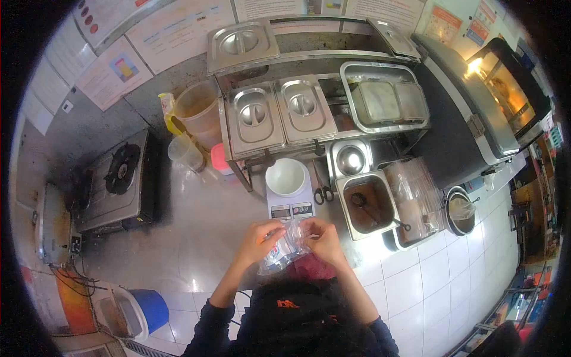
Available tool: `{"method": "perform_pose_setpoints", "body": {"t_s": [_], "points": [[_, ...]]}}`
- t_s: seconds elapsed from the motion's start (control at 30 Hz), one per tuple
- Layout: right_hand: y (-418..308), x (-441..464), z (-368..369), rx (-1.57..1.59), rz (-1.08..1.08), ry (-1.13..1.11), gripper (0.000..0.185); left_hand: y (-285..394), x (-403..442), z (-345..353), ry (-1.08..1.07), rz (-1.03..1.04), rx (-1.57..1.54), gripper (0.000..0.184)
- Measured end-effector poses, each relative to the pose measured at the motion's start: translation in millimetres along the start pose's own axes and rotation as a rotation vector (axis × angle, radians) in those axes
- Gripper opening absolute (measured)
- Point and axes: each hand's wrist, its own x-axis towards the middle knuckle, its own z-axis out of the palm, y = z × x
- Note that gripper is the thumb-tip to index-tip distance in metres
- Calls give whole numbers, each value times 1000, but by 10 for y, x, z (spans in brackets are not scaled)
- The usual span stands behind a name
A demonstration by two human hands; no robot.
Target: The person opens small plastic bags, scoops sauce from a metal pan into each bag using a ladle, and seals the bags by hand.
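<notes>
My left hand (260,241) and my right hand (323,239) pinch the upper edge of a clear plastic bag (279,254) between them, at the front edge of the steel counter. Blue and red print shows on the bag; what lies inside I cannot make out. Just beyond my fingers is a white kitchen scale (289,201) with a white bowl (286,178) on its platform. Black-handled scissors (323,194) lie to the right of the scale. A dark red item (312,266) sits below my right hand, partly hidden.
Right of the scissors stands a steel pan (351,229) of brown liquid with a ladle in it. Lidded steel containers (254,116) fill the rack behind. A gas stove (116,184) stands left, near a clear jug (185,153). A blue bin (150,309) is on the floor.
</notes>
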Motion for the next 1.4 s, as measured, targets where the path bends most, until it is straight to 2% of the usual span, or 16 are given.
{"method": "perform_pose_setpoints", "body": {"t_s": [0.2, 0.33, 0.43, 0.63, 0.7, 0.77, 0.8, 0.87, 0.97, 1.07, 1.1, 1.17, 1.3, 1.33, 1.37, 1.4], "points": [[-55, -16, 27, -167, -56, 43, 23, 8, -6, 40, 127, 89, -37, 15], [-53, -11, 60, -98, -51, 11, 17, 26, -1, 50, 125, 57, -23, 15], [-32, -4, 63, -229, -192, -45, 12, 76, 0, 55, 110, 86, -13, 15], [134, 23, -95, 86, -54, 71, 7, -124, -75, -230, 109, -95, -79, 16], [190, 26, -230, 188, 115, 186, 7, -342, -75, -420, 121, -172, -116, 17], [169, 5, -275, 186, 141, 204, 8, -559, -68, -557, 148, -69, -100, 17], [199, -7, -282, 119, 171, 189, 8, -556, -49, -595, 169, 35, -88, 17], [238, -23, -276, 50, 204, 176, 8, -544, -45, -616, 165, 7, -124, 18], [259, -15, -190, -102, 47, 91, 21, -402, -17, -561, 176, -14, -207, 18], [579, 71, -84, -760, -91, -21, 41, -389, 19, -523, 165, 19, -214, 18], [590, 64, -37, -768, -92, -5, 41, -394, 41, -518, 145, 45, -177, 18], [570, 58, 0, -1243, -275, 110, 38, -312, 38, -481, 141, 101, -135, 18], [290, -4, 1, -642, -331, 139, 31, -249, -36, -336, 156, -202, -263, 20], [15, -50, -10, -369, -379, 133, 28, -208, -22, -296, 133, -186, -223, 21], [-33, -82, -16, -217, -286, 110, 29, -323, 43, -324, -11, -85, -174, 22], [-14, -68, -10, -138, -252, 50, 27, -689, 99, -229, 56, 18, -97, 20]]}}
